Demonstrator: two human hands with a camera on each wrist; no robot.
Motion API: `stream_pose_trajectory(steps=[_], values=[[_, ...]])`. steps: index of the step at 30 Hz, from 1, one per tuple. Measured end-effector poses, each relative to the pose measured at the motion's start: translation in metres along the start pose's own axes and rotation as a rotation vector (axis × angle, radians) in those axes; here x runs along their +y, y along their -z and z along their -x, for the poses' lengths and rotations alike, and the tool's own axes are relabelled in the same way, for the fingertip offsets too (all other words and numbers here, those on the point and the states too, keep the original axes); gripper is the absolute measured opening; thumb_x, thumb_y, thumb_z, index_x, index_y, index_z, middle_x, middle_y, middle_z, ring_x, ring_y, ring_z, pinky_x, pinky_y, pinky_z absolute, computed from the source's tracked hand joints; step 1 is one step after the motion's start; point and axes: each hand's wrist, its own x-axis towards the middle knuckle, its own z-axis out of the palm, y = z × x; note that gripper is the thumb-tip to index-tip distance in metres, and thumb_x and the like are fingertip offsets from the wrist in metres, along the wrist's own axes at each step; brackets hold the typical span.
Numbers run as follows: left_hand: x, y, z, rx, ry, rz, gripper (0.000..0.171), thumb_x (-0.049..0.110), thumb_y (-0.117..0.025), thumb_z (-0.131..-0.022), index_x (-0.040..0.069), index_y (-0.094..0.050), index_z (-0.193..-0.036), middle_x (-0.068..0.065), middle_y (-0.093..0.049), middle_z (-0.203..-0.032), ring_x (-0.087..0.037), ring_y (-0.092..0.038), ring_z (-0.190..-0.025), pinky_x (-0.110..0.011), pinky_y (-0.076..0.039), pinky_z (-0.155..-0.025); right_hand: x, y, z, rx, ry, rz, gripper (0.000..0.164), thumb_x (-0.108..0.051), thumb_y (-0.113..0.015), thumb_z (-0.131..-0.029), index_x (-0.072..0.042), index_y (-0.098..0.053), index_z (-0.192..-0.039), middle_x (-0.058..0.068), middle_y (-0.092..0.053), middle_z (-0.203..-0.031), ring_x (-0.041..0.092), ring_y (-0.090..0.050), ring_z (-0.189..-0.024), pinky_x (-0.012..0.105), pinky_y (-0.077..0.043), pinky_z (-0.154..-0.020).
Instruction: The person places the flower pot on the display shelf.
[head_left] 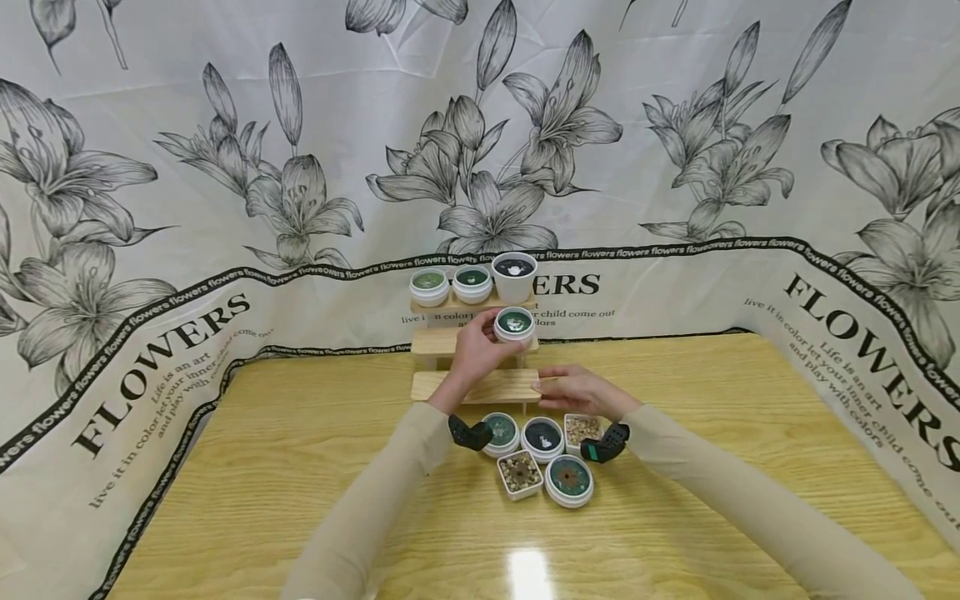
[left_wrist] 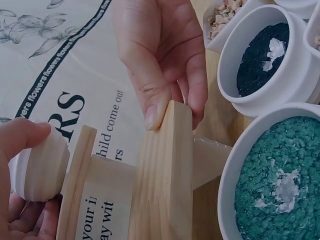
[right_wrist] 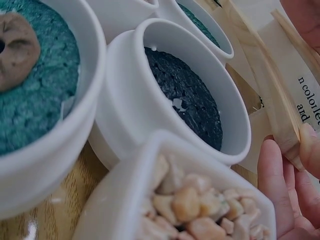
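from my remote seat i see the left hand (head_left: pixel 477 346) clamped round a green-filled pot (head_left: pixel 514 323), digits on opposite sides of its white wall, probably so the rim stays level; the pot is at the right end of the stand's middle board (head_left: pixel 433 340), though i cannot tell whether its base bears on the wood; the right hand (head_left: pixel 577 390) pinches the bottom board (head_left: pixel 465 386) at its right end between thumb and fingers, i judge to steady the slim stand; three pots (head_left: pixel 472 286) line the top board (head_left: pixel 440 307) side by side, fillings upward; five containers (head_left: pixel 542 438) cluster on the table (head_left: pixel 315 467) before the stand, presumably for easy reach
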Motion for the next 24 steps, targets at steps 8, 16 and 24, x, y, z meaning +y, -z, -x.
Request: stream_pose_trajectory(steps=[8,16,24], values=[[-0.0034,-0.0012,-0.0004,-0.011,-0.050,-0.013,0.066,0.008,-0.082,-0.072,0.000,-0.053,-0.131,-0.017,-0.064,-0.120,-0.027,-0.063,-0.106,-0.031,-0.053,-0.092,-0.0013,0.0016,0.0002,-0.006,-0.006,0.003,0.063,-0.002,-0.049,-0.098,0.012,-0.013,-0.148,0.010,-0.056,-0.101,0.008,-0.064,-0.081,0.019,-0.056,-0.081],[-0.0051,-0.0006,0.0004,-0.021,-0.044,0.017,0.072,0.009,-0.083,-0.071,0.001,-0.048,-0.134,-0.019,-0.059,-0.126,-0.030,-0.060,-0.112,-0.034,-0.050,-0.099,-0.0013,0.0002,0.0013,-0.009,-0.004,-0.008,0.063,-0.001,-0.048,-0.098,0.013,-0.012,-0.148,0.011,-0.055,-0.102,0.009,-0.063,-0.083,0.020,-0.056,-0.082],[-0.0065,0.0042,0.0011,-0.029,-0.047,0.060,0.070,0.008,-0.082,-0.073,-0.001,-0.045,-0.132,-0.021,-0.056,-0.129,-0.030,-0.056,-0.119,-0.033,-0.047,-0.104,-0.0018,-0.0012,0.0018,-0.017,0.012,-0.011,0.062,0.000,-0.047,-0.097,0.014,-0.013,-0.147,0.007,-0.058,-0.098,0.007,-0.064,-0.082,0.019,-0.056,-0.081]])
